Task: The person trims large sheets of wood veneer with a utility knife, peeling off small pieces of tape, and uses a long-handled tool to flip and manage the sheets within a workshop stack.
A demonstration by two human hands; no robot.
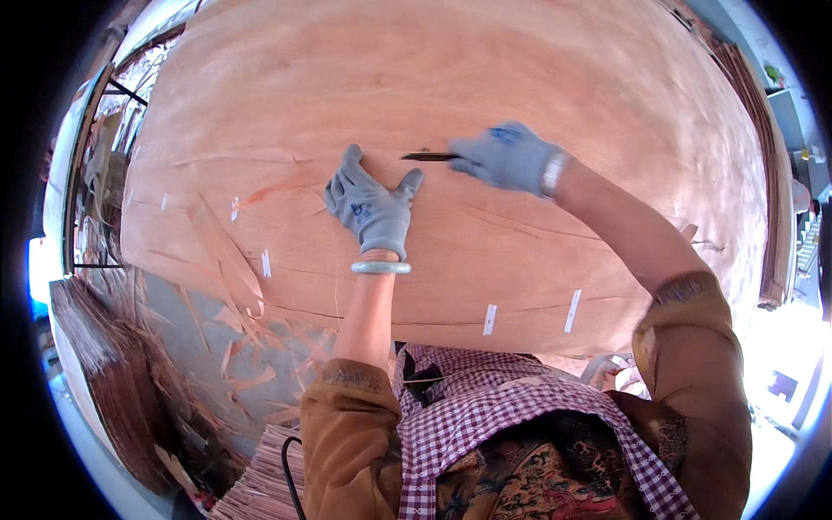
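A broad, pale pinkish-tan wood veneer sheet [451, 78] fills most of the view, with creases, cracks, loose thin slivers and short white tape strips [573, 310] on it. My left hand [371, 208], in a grey glove, rests on the sheet with fingers and thumb apart, holding nothing. My right hand [507, 160], also gloved and slightly blurred, grips a dark, thin-bladed knife [425, 157] just to the right of my left hand. The blade points left, close to the sheet's surface; whether it touches is unclear.
At the left are a dark metal frame [113, 266] with scraps and a dark stack of veneer [121, 381]. Offcuts litter the grey floor [199, 312]. Another veneer stack [251, 485] lies at the bottom, and brown sheets [763, 191] line the far right edge.
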